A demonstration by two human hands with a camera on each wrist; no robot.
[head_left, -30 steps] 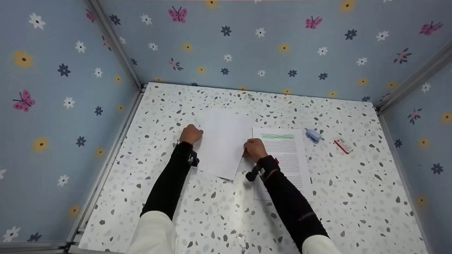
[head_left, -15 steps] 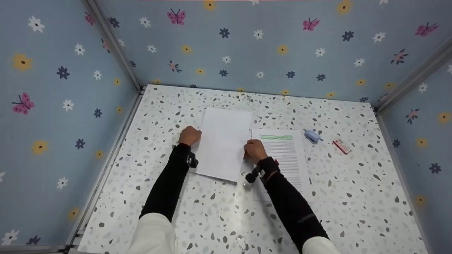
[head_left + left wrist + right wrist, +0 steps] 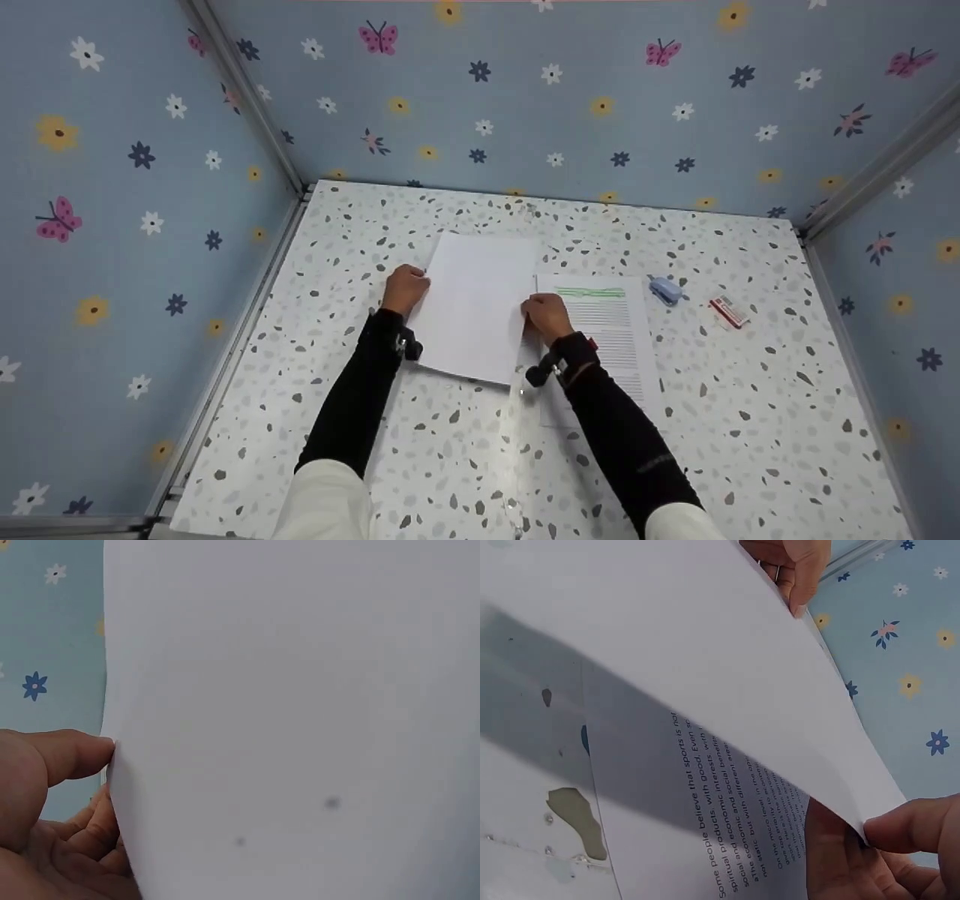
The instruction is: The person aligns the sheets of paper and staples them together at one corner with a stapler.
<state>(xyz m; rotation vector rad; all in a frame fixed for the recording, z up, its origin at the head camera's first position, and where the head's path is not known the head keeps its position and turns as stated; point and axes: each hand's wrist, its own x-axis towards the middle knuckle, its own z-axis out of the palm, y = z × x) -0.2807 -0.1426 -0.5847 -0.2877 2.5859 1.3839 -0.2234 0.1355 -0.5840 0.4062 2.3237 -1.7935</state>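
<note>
Speckled white table point(image 3: 465, 465), walled on 3 sides. Printed sheet point(image 3: 611, 330) w/ green heading lies flat on it, just right of the right fingers, partly under that wrist. Small blue stapler point(image 3: 664, 289) further right of them, then red-white box point(image 3: 728, 310) beyond it. Blank sheet point(image 3: 474, 307) between both hands' fingers; whether it touches the table can't be told.

Blank white sheet point(image 3: 475, 306), portrait, held just above speckled table centre, pinched at left edge and right edge, near end raised. Printed page point(image 3: 609, 330), green heading, black text lines, lies flat just right, left edge tucked under sheet.
</note>
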